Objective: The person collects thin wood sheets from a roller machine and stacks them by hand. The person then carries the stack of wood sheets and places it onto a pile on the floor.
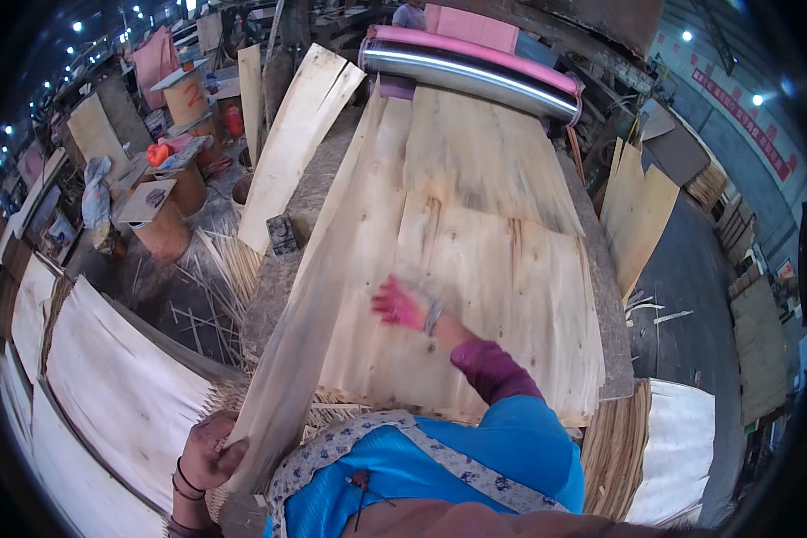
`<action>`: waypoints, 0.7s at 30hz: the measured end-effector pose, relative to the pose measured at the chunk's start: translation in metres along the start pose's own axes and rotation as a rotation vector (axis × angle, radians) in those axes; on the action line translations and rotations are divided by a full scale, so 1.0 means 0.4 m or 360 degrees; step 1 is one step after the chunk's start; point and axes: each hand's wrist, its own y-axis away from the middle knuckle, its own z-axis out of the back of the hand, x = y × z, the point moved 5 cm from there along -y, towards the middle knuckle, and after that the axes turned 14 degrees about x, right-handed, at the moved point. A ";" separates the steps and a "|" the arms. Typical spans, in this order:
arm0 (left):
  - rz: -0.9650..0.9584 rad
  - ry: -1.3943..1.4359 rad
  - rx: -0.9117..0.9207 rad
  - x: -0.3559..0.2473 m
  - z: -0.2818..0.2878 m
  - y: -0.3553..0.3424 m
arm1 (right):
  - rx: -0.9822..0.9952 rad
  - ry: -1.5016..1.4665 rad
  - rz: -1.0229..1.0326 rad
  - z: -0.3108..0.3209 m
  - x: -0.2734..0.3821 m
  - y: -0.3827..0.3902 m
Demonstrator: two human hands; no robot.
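1. Blue clothing (359,480) lies nearest the camera at six o'clock, bordered by a floral apron (468,475).
2. Our left hand (213,450), between seven and eight o'clock, pinches the near edge of a long veneer sheet (298,368), which runs from seven o'clock up toward twelve.
3. Our pink right hand (402,303), near the dial's centre, has its fingers spread above a broad veneer sheet (502,296); we cannot tell whether it touches.
4. Just past twelve o'clock we see a shiny roller (475,76) with pink material along its top.
5. Pale sheets are stacked past eight o'clock (125,368) and at four (677,439).
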 end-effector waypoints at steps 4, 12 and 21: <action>-0.0132 -0.0108 0.0010 -0.018 0.009 0.025 | 0.0466 -0.0067 -0.0196 -0.147 -0.203 0.024; -0.0310 -0.0057 -0.0110 0.068 0.024 -0.015 | 0.0930 0.0178 -0.0055 -0.385 -0.287 0.132; -0.0354 0.1468 0.0003 0.304 -0.104 -0.282 | 0.0696 0.0294 0.0254 -0.412 -0.341 0.194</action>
